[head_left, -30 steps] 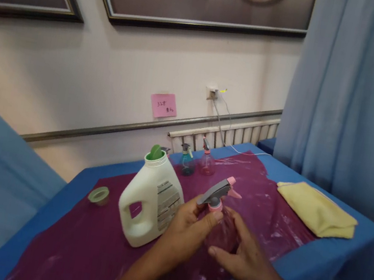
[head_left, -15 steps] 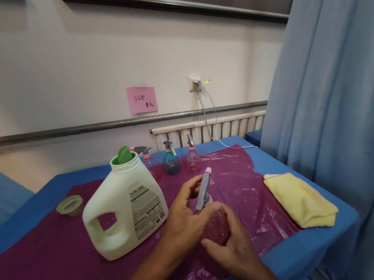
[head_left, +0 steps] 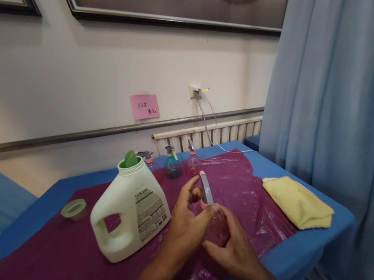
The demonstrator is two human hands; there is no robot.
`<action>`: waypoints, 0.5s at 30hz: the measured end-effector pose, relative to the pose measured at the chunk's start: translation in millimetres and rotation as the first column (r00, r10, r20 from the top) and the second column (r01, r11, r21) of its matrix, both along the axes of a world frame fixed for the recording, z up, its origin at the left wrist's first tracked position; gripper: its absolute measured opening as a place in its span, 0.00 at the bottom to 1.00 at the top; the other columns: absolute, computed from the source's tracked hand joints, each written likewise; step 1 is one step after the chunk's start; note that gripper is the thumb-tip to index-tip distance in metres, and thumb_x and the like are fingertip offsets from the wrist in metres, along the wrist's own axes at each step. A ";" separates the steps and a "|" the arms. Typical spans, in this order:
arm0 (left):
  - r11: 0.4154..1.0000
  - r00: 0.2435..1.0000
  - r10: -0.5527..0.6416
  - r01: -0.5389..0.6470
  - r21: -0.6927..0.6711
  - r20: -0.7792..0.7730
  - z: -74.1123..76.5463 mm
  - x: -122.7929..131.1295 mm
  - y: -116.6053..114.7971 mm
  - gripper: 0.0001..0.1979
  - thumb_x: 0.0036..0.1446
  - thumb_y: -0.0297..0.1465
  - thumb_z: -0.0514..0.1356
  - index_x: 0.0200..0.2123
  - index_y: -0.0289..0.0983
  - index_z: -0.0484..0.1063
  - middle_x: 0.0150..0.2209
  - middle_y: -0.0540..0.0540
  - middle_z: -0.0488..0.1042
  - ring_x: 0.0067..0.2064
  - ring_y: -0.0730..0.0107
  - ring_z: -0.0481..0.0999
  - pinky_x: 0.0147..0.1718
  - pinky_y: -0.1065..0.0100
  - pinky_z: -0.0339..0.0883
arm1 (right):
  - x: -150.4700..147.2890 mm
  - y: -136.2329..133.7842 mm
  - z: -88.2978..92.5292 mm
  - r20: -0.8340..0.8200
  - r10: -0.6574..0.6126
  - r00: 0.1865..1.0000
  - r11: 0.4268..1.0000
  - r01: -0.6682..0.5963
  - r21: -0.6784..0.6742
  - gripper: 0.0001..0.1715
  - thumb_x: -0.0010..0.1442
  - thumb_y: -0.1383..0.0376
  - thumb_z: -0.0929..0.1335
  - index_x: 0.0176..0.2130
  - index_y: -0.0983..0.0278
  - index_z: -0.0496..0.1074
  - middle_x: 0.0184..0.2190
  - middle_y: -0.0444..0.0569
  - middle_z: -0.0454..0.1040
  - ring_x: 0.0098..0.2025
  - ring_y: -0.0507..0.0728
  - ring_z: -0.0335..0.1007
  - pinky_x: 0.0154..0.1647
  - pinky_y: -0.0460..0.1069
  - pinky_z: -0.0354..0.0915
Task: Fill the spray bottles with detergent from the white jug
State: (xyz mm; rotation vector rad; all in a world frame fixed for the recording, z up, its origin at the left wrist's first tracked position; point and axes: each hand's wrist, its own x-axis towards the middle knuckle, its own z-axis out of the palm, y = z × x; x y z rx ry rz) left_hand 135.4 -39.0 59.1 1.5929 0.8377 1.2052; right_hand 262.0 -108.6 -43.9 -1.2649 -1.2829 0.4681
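Front centre is occupied by the left hand (head_left: 187,226) and right hand (head_left: 231,250), both clasped round a pink bottle (head_left: 220,223). The white jug (head_left: 132,212) stands just beside the left wrist and blocks passage leftward. Small spray bottles (head_left: 172,166) line the far edge near the wall. Bare purple sheet (head_left: 255,204) lies open between the right hand and the yellow cloth (head_left: 296,202), and also between jug and green cap (head_left: 74,208). The curtain (head_left: 338,113) bounds the right side
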 end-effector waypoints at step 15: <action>0.978 0.969 -0.080 0.122 -0.170 0.235 12.8 -7.1 7.4 0.24 0.59 0.37 0.77 0.57 0.40 0.83 0.51 0.42 0.86 0.48 0.63 0.84 0.51 0.63 0.76 | 3.0 1.1 -20.1 0.090 -0.078 0.993 0.994 0.084 -0.068 0.52 0.55 0.57 0.81 0.72 0.56 0.64 0.70 0.58 0.73 0.71 0.72 0.71 0.74 0.70 0.66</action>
